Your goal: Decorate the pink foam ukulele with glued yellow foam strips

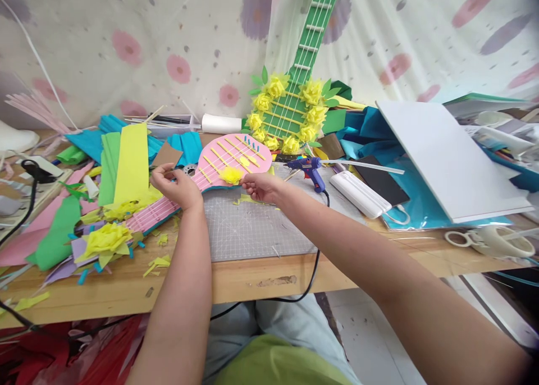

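A pink paper guitar [197, 178] with yellow strips and small blue pegs lies slantwise over the grey cutting mat [252, 228] and the wooden table. On the near edge of its body sits a yellow paper flower [231, 175]. My right hand [261, 187] is beside this flower, fingers curled and thumb pinched in; whatever is between them is too small to make out. Over the place where neck and body meet, my left hand [177, 184] has its fingertips pressed together, their content hidden. Another yellow flower [105, 240] lies by the neck.
A blue glue gun [310, 169] rests right of the guitar, its black cord hanging over the front edge. Behind stands a green paper guitar [290, 107] ringed with yellow flowers. Paper scraps crowd the left; a white board [446, 160] and a tape roll [507, 240] lie right.
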Tool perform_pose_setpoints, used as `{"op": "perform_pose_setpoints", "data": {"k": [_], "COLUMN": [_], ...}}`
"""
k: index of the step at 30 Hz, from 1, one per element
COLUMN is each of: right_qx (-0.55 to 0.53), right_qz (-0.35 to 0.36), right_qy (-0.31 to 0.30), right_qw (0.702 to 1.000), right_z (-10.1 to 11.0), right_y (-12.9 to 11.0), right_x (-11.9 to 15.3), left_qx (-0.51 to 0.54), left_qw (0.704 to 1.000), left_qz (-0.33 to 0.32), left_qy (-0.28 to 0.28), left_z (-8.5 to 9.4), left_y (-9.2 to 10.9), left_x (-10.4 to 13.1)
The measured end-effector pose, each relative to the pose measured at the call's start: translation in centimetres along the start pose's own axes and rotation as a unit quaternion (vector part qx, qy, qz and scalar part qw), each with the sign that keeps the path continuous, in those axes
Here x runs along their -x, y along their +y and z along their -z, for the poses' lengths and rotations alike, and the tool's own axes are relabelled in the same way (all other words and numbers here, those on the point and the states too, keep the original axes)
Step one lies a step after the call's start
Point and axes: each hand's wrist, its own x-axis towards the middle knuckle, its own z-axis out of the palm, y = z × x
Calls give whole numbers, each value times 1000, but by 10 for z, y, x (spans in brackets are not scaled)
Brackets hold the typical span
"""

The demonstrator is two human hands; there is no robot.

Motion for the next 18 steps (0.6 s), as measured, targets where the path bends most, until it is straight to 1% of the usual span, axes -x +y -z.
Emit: {"op": "perform_pose_setpoints", "data": {"k": [4,9,15,18], "right_qx": [-1,-47,-107,-121], "right_qz": [-3,-11,-5,-4], "right_qy": [-12,-34,-69,-72], "right_qw": [1000,998,992,990], "right_z": [-3,-7,-4,-3], "right_y": [4,5,8,10], "right_x": [4,3,-4,-4], "left_qx": [-5,0,8,9], "left_qw": [1000,1000,1000,1000], "left_qz": [-6,3,3,4], "left_qy": [0,-6,-17,-19], "left_z": [-1,-1,0,0], "left_y": [-2,-1,2,2], "left_x": [0,1,1,1]}}
